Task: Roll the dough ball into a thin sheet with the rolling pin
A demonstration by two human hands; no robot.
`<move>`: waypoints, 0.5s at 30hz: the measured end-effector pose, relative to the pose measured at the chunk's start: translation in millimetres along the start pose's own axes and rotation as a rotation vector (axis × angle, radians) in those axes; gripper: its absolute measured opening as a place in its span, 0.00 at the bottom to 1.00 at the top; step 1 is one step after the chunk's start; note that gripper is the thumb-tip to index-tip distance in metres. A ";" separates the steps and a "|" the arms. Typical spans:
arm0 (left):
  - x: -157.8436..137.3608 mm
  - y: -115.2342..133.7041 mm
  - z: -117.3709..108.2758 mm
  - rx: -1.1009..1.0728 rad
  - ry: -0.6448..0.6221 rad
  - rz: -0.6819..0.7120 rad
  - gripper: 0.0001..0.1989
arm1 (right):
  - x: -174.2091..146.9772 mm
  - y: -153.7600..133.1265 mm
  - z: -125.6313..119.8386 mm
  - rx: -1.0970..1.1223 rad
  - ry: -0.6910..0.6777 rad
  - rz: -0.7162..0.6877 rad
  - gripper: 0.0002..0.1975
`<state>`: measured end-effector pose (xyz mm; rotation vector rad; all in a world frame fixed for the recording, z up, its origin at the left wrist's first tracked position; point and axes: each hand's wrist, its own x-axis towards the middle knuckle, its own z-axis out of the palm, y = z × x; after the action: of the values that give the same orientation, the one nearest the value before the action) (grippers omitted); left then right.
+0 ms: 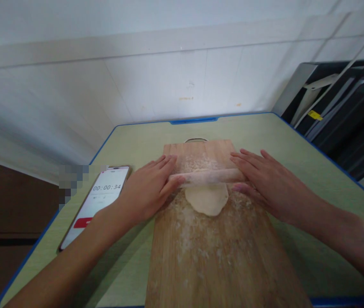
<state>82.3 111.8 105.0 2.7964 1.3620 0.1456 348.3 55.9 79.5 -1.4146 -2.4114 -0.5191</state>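
A flattened round of dough (208,200) lies on a wooden cutting board (198,265) dusted with flour. Across the dough's far part sits a pale rolling pin (207,176), blurred by motion. My left hand (154,184) holds the pin's left end, thumb on the near side and fingers reaching over the far side. At the other end, my right hand (259,182) has the pin between its thumb and its outstretched fingers. Both palms hide the ends of the pin.
A phone (108,192) showing a timer at 00:00:34 lies left of my left forearm. The board has a metal handle (196,139) at its far end. The green table (143,141) has a blue edge and meets a white wall. Dark stacked items (345,98) stand at the right.
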 end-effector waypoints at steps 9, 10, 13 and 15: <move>-31.6 15.4 0.6 0.056 0.034 0.037 0.46 | -32.2 -21.3 -10.2 -0.129 0.036 -0.034 0.34; -26.1 14.3 -0.5 0.041 -0.003 0.016 0.47 | -27.3 -18.8 -10.6 -0.133 0.037 -0.026 0.35; -11.9 9.5 -5.4 -0.012 -0.116 0.015 0.47 | -9.4 -12.2 -14.9 -0.121 0.012 -0.052 0.36; -7.3 5.3 -7.9 -0.017 -0.152 0.045 0.44 | 2.0 -10.2 -17.7 -0.085 -0.021 -0.096 0.37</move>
<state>81.3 102.7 112.7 2.7606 1.2584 -0.0534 339.6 44.9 94.6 -1.3481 -2.5111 -0.6403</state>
